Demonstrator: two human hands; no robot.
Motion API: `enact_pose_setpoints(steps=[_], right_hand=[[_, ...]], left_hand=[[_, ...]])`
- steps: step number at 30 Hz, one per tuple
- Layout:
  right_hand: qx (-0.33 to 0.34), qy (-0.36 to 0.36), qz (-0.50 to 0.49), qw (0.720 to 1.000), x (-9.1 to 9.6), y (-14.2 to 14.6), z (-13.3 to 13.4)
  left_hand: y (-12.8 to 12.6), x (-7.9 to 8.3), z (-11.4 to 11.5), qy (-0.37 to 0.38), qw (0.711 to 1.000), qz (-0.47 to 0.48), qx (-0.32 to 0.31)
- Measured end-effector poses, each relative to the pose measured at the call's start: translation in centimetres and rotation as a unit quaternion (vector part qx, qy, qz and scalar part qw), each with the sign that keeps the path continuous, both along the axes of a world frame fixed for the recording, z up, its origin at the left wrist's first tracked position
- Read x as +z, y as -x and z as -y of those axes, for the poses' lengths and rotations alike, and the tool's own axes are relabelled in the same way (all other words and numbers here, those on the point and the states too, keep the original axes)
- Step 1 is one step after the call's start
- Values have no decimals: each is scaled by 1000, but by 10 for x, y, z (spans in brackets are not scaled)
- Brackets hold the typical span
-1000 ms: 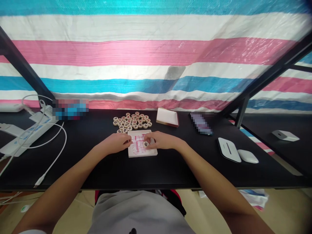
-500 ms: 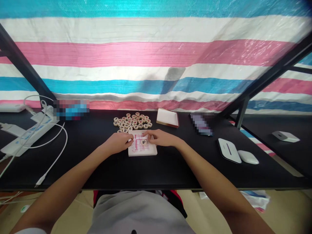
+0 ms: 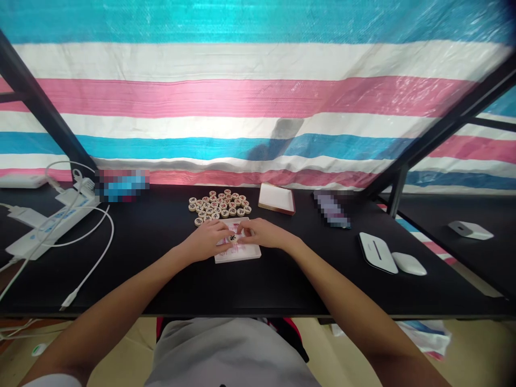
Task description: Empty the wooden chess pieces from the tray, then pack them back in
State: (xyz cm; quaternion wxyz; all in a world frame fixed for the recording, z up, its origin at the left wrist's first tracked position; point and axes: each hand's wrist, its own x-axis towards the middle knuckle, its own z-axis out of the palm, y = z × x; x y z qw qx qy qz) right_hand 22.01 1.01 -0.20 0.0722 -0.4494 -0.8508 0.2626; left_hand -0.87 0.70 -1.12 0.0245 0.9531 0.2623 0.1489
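A small white box tray (image 3: 237, 255) with red line markings lies on the black table (image 3: 161, 269) in front of me. One round wooden chess piece (image 3: 233, 237) with a dark character sits in it. My left hand (image 3: 208, 241) rests on the tray's left side, fingers curled and touching the piece. My right hand (image 3: 260, 235) is at the tray's far right, fingertips pinched against the same piece. Just beyond lies a cluster of several round wooden chess pieces (image 3: 219, 205).
A white box lid (image 3: 276, 198) lies behind the tray to the right. A white power strip with cables (image 3: 48, 223) is at the left. Two white devices (image 3: 389, 257) sit at the right. A striped tarp hangs behind the table.
The piece moved left across the tray, from its right edge toward the middle. My left hand slid in over the tray to meet it, and both hands now close on it.
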Motion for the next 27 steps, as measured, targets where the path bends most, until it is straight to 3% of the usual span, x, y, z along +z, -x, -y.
enact_pose_setpoints(steps=[12, 15, 17, 20, 24, 27], right_hand=[[-6, -1, 3, 1000, 2, 2, 0], [-7, 7, 0, 1000, 1, 2, -1], [-8, 10, -1, 1000, 0, 1, -2], [-15, 15, -2, 1000, -2, 0, -3], [-18, 17, -1, 1000, -2, -1, -3], [-16, 16, 0, 1000, -1, -1, -3]], left_hand=[[-12, 5, 1, 50, 998, -19, 26], [1, 17, 0, 70, 996, 11, 60], [15, 27, -3, 122, 986, 26, 110], [36, 38, -10, 202, 969, -25, 137], [43, 39, -15, 268, 950, -80, 137], [39, 34, -16, 249, 954, -86, 145]])
